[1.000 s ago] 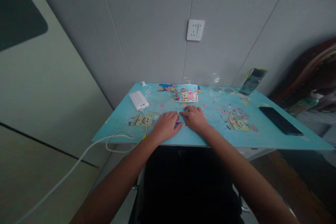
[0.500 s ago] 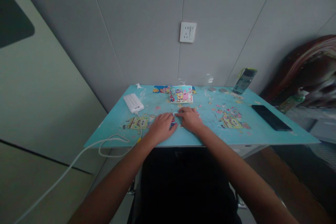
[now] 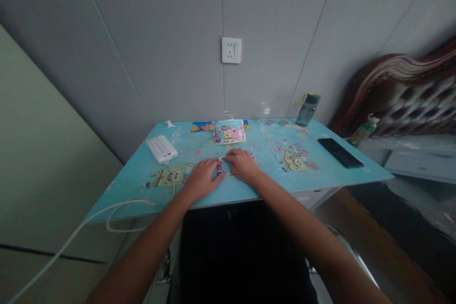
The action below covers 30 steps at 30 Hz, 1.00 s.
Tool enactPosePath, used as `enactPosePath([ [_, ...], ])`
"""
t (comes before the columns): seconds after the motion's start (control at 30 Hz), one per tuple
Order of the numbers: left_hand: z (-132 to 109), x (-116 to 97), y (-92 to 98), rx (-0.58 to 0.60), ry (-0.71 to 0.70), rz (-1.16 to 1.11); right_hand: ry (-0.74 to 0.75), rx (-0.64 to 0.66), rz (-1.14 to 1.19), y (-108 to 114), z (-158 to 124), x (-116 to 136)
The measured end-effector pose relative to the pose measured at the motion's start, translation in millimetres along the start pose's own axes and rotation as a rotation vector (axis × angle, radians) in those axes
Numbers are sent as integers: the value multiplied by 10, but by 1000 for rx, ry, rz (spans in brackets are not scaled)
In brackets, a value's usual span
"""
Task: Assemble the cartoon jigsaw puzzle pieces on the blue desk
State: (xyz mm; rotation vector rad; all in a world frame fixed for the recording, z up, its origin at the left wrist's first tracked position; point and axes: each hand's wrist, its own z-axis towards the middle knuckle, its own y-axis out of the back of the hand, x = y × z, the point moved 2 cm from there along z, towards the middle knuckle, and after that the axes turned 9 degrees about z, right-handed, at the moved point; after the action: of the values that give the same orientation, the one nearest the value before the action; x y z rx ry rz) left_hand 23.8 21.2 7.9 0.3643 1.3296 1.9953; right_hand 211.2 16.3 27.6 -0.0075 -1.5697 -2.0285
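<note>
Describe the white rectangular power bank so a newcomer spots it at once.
Start at the light-blue, cartoon-printed table against the grey panelled wall. Go to its left end, past the person's bare left hand, where the flat white rectangular power bank lies. Unlike the small white scrap behind it, it has a white cable plugged into its near end.

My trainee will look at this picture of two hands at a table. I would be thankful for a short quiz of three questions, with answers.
1. True or false: a white cable runs to the power bank.
2. Fill in: a small red-and-blue patch shows between the thumb and fingers of the ____ hand.
3. Choose what stands at the back of the table: (a) black phone, (b) drink bottle, (c) power bank.

Key: 1 true; 2 left hand; 3 b.
</note>
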Motion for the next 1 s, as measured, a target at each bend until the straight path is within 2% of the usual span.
enactPosePath([
  [0.37,-19,83,-75,17,-25,36,1,0,-3,19,-6,11],
  [1.0,-19,58,-72,9,-31,64,-6,16,-7,54,-34,41],
])
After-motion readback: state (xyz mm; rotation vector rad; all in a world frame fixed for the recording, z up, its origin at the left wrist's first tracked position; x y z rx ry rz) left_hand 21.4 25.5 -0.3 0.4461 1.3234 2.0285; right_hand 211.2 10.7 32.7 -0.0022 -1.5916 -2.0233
